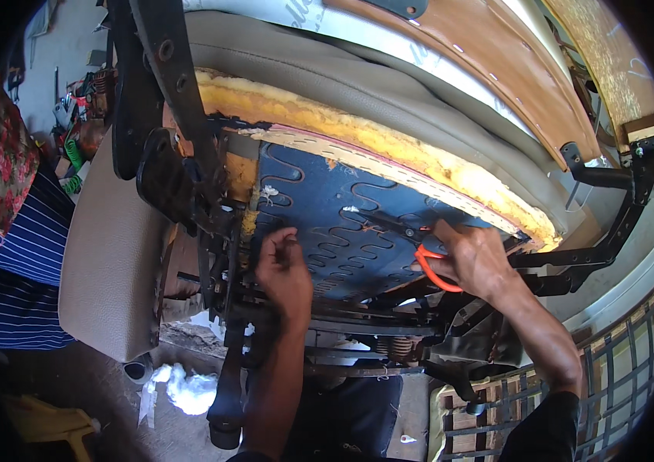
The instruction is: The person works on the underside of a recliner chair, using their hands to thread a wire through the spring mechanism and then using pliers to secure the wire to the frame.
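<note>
Scissors [410,232], orange plastic loops, dark slim blades; right hand [471,258] grasps them by the loops, blades pointing left over the blue sheet [319,185]; left hand [284,266] sits apart, left of the blade tips, fingers curled, at the sheet's left part; cannot tell whether it pinches anything; scissors lie between the hands, closer in at the right; sheet flat, smooth-looking, crossed by zigzag wire springs, white fluff bits on it; above it, a pale strip [388,165] with rows of staples, then ragged yellow foam [327,119], crumbly edge; beyond, grey-taupe cover [304,65], grained, seamed, loosely folded; black metal bracket [165,61] at left, flat, drilled; tan padded panel [107,254] beside it, rounded, pebbled.
</note>
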Action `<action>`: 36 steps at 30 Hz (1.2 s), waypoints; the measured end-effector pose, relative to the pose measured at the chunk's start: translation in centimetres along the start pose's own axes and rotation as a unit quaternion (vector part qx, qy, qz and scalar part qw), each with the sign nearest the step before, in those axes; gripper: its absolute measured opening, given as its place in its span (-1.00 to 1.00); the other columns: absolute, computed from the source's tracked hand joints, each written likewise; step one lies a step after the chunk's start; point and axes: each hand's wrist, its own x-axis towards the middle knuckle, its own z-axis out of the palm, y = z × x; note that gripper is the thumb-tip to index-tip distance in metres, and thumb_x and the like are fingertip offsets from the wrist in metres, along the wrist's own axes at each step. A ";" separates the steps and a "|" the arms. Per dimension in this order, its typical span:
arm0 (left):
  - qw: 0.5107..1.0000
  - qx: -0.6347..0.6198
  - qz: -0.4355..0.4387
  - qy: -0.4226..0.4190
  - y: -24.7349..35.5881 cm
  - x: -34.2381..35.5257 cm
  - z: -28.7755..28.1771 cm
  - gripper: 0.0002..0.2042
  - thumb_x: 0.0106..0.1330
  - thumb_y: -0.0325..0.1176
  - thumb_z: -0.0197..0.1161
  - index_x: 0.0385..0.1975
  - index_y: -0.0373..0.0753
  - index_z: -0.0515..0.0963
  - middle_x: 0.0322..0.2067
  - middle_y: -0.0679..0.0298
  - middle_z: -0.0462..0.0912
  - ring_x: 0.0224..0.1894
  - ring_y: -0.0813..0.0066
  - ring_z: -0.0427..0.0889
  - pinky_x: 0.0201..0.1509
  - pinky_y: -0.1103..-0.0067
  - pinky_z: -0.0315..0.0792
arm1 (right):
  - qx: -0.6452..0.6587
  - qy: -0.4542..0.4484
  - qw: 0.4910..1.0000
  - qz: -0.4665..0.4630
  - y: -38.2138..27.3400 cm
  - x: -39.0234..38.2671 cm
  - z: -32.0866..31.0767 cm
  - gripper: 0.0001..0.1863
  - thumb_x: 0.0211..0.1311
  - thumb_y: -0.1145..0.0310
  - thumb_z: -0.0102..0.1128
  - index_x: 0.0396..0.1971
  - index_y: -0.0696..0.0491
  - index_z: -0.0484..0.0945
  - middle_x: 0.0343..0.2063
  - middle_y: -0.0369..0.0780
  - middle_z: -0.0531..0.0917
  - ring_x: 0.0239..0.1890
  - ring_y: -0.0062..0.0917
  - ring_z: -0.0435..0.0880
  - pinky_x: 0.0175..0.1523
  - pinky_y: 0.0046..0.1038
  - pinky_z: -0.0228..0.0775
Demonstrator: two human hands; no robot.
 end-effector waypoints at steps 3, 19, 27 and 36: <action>0.987 0.104 0.116 -0.025 2.0 -1.9 -0.6 -0.88 0.37 -0.51 0.21 -0.19 -0.37 0.64 -0.35 0.20 0.66 -0.27 0.34 0.63 -0.13 0.44 0.49 | -0.004 0.023 1.000 -0.003 1.1 -0.8 1.8 -0.51 0.09 0.02 0.50 -0.16 0.06 0.57 -0.38 -0.13 0.72 -0.31 -0.25 0.77 -0.33 -0.21 0.57; 0.866 0.403 0.249 -0.158 -1.4 -8.1 -2.3 -0.88 0.24 -0.40 0.26 -0.28 -0.19 0.69 -0.36 0.24 0.71 -0.24 0.17 0.67 -0.05 0.28 0.39 | 0.291 -0.061 0.953 0.059 1.0 0.3 4.0 -0.45 0.22 -0.11 0.44 -0.44 0.12 0.47 -0.71 -0.04 0.54 -0.58 -0.10 0.65 -0.41 -0.14 0.39; 0.800 0.508 0.255 -0.190 -0.6 -7.8 -2.6 -0.89 0.19 -0.39 0.27 -0.31 -0.18 0.67 -0.36 0.23 0.72 -0.24 0.21 0.70 -0.06 0.27 0.42 | 0.038 0.094 0.995 -0.017 1.0 -1.2 1.3 -0.36 0.07 -0.16 0.48 -0.14 0.10 0.54 -0.53 -0.15 0.68 -0.37 -0.22 0.77 -0.31 -0.18 0.55; 0.819 0.492 0.216 -0.204 -0.7 -7.6 -2.7 -0.86 0.21 -0.38 0.23 -0.30 -0.19 0.68 -0.33 0.19 0.74 -0.21 0.14 0.70 0.00 0.20 0.42 | -0.006 0.081 0.996 -0.035 0.6 -0.8 -0.2 -0.45 -0.01 -0.01 0.54 -0.20 0.09 0.55 -0.47 -0.20 0.69 -0.32 -0.29 0.77 -0.27 -0.23 0.59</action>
